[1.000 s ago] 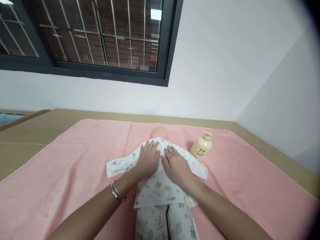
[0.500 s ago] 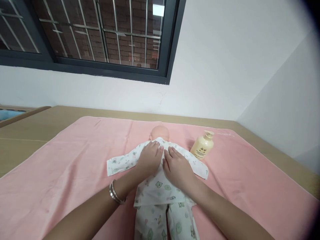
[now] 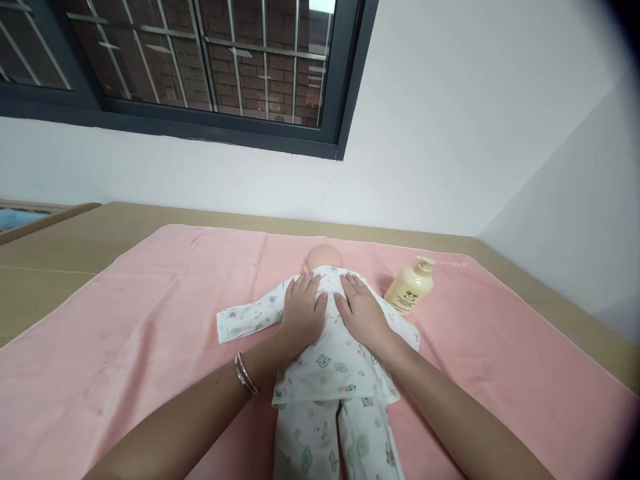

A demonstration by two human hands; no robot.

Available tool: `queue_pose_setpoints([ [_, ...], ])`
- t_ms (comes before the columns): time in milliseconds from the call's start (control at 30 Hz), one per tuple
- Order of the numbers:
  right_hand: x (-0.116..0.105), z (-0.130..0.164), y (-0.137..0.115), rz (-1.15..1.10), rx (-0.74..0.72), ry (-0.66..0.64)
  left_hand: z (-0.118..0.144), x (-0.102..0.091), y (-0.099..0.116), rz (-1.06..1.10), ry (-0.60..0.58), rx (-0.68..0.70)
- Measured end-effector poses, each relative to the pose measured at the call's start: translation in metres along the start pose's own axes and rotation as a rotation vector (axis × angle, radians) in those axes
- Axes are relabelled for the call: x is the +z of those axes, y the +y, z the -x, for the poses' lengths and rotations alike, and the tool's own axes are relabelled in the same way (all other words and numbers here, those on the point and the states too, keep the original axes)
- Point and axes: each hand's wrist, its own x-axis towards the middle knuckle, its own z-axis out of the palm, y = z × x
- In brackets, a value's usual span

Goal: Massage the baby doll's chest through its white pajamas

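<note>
A baby doll point(image 3: 324, 256) lies with its head toward the wall, dressed in a white patterned top point(image 3: 333, 365) and matching trousers point(image 3: 306, 437). My left hand point(image 3: 304, 308) rests flat on the left side of the doll's upper body, fingers stretched toward its shoulder. On the right side, my right hand point(image 3: 364, 312) lies flat in the same way, fingers extended. Both thumbs point inward, with a strip of the top showing between them. One sleeve point(image 3: 250, 320) spreads out to the left; the other is partly covered by my right hand and arm.
A pale yellow pump bottle point(image 3: 411, 287) stands tilted-looking on the pink sheet point(image 3: 175, 320), right of the doll. Wooden surface point(image 3: 145, 215) borders the sheet, with a white wall point(image 3: 425, 133) and a barred, dark-framed window point(image 3: 220, 123) behind.
My hands have moved apart, from close together at the middle of the upper body out toward its two sides. The camera view has shifted slightly.
</note>
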Motion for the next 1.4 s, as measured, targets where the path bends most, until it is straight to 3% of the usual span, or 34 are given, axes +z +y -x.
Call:
queue_pose_setpoints([
  [600,0.005,0.0,0.004,-0.083,0.019,-0.029,0.002,-0.006,0.005,-0.094,0.014,0.041],
  [833,0.003,-0.006,0.007,-0.133,0.098,-0.122,0.008,-0.009,0.015,-0.138,0.004,0.026],
  [1033,0.004,-0.009,0.009,-0.125,0.104,-0.125,0.02,-0.014,0.026,-0.204,0.014,0.07],
  [1167,-0.001,-0.002,-0.002,-0.07,0.076,-0.103,0.019,-0.019,0.027,-0.226,0.008,0.095],
  [1400,-0.009,0.033,-0.038,-0.075,-0.05,-0.076,-0.014,-0.022,0.002,-0.096,-0.064,0.145],
])
